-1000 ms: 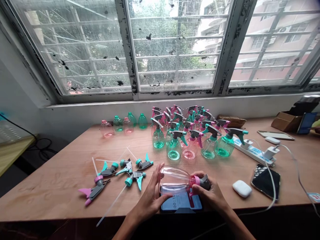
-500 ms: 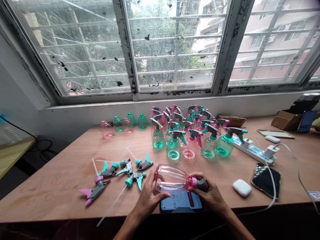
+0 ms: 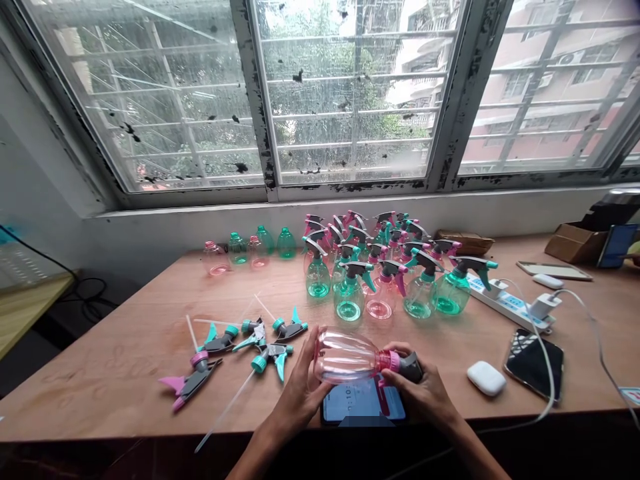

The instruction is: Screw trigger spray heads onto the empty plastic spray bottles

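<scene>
A clear pink spray bottle [image 3: 347, 357] lies sideways in both my hands above a phone [image 3: 363, 404] with a lit timer screen. My left hand [image 3: 301, 392] wraps round the bottle's base. My right hand [image 3: 420, 393] is closed on the pink collar and grey trigger head [image 3: 407, 366] at the bottle's neck. Loose trigger heads [image 3: 253, 340] with dip tubes, teal and pink, lie on the wooden table [image 3: 125, 360] to the left of my hands.
Many assembled pink and green spray bottles [image 3: 385, 280] stand at mid-table, with several capless bottles [image 3: 250, 250] by the wall. To the right are a white earbud case [image 3: 485, 378], a dark phone [image 3: 534, 364], a power strip [image 3: 510, 303] with cables, and a cardboard box [image 3: 573, 243].
The bottle has turned slightly in my hands and its base has tilted a little. Both hands keep their grip. The camera view has shifted a little.
</scene>
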Available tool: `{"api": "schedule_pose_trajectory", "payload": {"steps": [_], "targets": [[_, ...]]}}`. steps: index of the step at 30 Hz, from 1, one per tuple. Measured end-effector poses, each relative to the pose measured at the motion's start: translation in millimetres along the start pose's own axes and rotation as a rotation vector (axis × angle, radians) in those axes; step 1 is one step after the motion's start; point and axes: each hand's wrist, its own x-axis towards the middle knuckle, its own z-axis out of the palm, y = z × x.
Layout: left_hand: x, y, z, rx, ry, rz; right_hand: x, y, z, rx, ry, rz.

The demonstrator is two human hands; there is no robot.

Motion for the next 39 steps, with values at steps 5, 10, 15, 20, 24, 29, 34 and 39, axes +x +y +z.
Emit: {"api": "schedule_pose_trajectory", "payload": {"steps": [5,10,15,20,24,29,34,39], "targets": [[3,10,0.5,0.0,-0.04,0.008,1,-1,1,-0.031,0.002,-0.011],[3,8,-2.6,0.071,-0.047,0.02,-1,-3,2,-0.018,0.007,0.029],[0,1,-1.3,0.124,-0.021,0.005,0,-1,1,-0.09,0.021,0.022],[0,8,-3.0,0.097,-0.053,-0.036,1,0,-1,-0.144,0.009,0.019],[1,5,-3.2,0.093,-0.049,0.004,1,-1,-1,-0.117,-0.002,0.042],[-1,4,-1.0,0.078,-0.023,0.009,1,-3,1,-0.113,0.017,0.044],[0,9,-1.6,-0.056,-0.067,-0.018,1,-8,2,-0.091,0.026,0.017],[-1,2,-0.1,-0.027,-0.078,0.03,0,-7,1,-0.022,-0.024,0.059]]}}
